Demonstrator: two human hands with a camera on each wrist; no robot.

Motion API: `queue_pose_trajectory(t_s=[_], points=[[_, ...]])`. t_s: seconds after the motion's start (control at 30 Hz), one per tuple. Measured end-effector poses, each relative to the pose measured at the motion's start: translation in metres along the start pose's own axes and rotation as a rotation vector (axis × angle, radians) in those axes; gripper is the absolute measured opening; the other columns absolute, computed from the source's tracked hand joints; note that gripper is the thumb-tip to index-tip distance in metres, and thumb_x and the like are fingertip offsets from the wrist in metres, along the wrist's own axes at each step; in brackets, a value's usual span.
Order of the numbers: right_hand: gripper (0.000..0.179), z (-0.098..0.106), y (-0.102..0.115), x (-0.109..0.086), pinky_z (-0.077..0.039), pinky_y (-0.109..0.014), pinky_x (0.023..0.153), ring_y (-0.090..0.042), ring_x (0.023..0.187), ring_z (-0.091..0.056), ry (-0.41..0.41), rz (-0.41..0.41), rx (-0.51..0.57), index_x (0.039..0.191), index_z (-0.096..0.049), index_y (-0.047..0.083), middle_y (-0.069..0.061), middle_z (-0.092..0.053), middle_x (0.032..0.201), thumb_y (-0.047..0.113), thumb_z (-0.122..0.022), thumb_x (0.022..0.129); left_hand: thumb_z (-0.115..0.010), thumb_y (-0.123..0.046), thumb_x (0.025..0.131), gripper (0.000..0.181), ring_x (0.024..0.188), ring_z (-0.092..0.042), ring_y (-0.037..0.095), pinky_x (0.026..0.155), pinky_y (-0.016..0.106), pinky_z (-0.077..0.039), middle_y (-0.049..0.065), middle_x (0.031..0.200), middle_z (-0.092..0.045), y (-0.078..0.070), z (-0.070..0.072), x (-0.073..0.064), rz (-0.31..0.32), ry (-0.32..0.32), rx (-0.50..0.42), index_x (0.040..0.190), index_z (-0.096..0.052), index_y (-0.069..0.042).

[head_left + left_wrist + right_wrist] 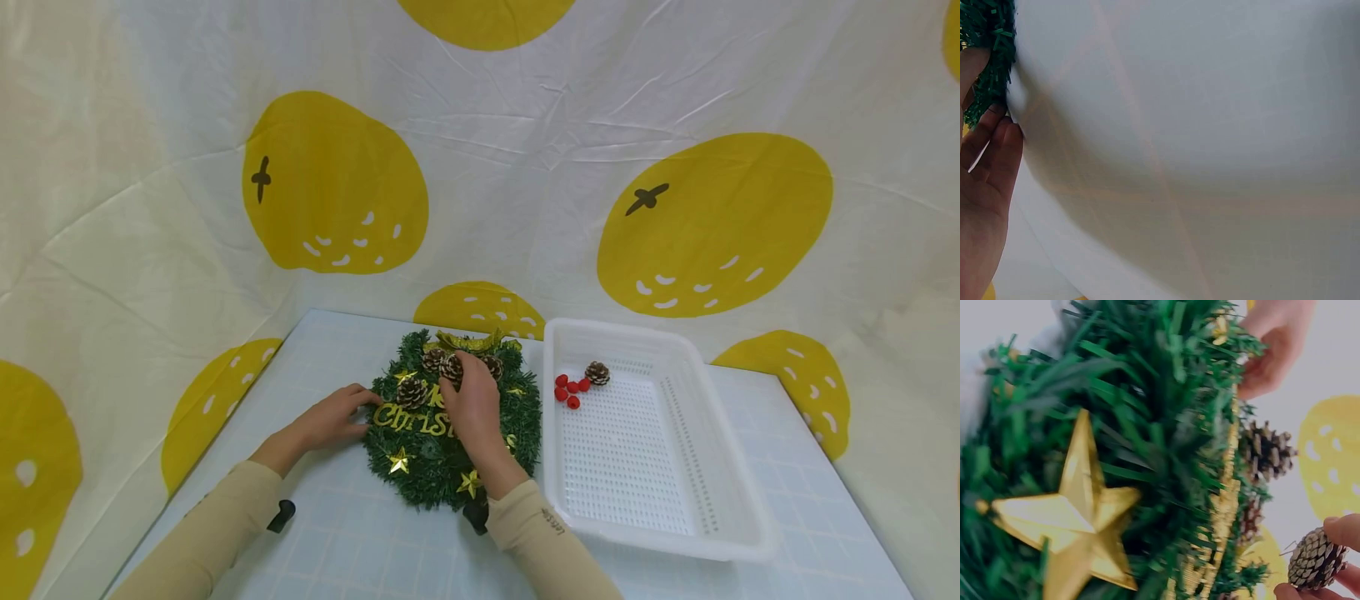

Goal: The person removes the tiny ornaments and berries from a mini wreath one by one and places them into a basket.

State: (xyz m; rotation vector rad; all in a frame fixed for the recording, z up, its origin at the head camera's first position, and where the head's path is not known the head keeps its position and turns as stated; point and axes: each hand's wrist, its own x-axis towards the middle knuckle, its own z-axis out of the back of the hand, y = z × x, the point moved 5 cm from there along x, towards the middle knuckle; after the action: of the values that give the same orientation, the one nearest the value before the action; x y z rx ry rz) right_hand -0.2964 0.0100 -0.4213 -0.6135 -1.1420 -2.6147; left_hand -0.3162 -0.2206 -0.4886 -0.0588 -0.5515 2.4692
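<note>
wreath (pixel 433 450) lies on the table (pixel 337 533), left of the basket. right hand (pixel 477 404) above its far half, thumb and fingers closed round a pine cone (pixel 1316 559); those fingers are cut off at the right wrist view's edge. cannot tell whether the cone touches the wreath. left hand (pixel 337 415) at the wreath's left edge, thumb and fingers narrow on the rim; left wrist view catches only a sliver of it. gold lettering (pixel 408 419) partly hidden by right hand. wreath: shaggy green tinsel; shiny five-pointed stars (pixel 399 461); scaly brown cones (pixel 412 392), pale-tipped; gold ribbon (pixel 480 342) at far edge. white perforated plastic basket (pixel 626 458) holds round red berries (pixel 573 387) and another cone (pixel 597 372), far left corner.
</note>
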Motion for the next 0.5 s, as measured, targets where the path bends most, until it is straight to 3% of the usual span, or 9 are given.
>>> queue_pose_trajectory(t_s=[0.3,0.5], points=[[0.045,0.019,0.012,0.009,-0.050,-0.048,0.093,-0.034,0.117,-0.057,-0.030,0.053,0.002,0.130,-0.058,0.000,-0.018,-0.059,0.128,0.014,-0.072,0.090,-0.070,-0.007,0.084,0.037,0.100,-0.058,0.029,0.084,0.047,-0.050,0.011,0.113,-0.058,0.000,0.000,0.001,0.000,0.001,0.005,0.120,-0.062,-0.006],[0.045,0.031,0.019,0.014,-0.050,-0.048,0.092,-0.034,0.115,-0.058,0.016,0.048,0.004,0.131,-0.058,0.000,-0.018,-0.060,0.126,0.016,-0.070,0.091,-0.070,-0.007,0.084,0.037,0.100,-0.057,0.028,0.084,0.047,-0.050,0.010,0.112,-0.058,0.002,-0.001,0.001,0.004,0.003,0.001,0.120,-0.062,-0.007]])
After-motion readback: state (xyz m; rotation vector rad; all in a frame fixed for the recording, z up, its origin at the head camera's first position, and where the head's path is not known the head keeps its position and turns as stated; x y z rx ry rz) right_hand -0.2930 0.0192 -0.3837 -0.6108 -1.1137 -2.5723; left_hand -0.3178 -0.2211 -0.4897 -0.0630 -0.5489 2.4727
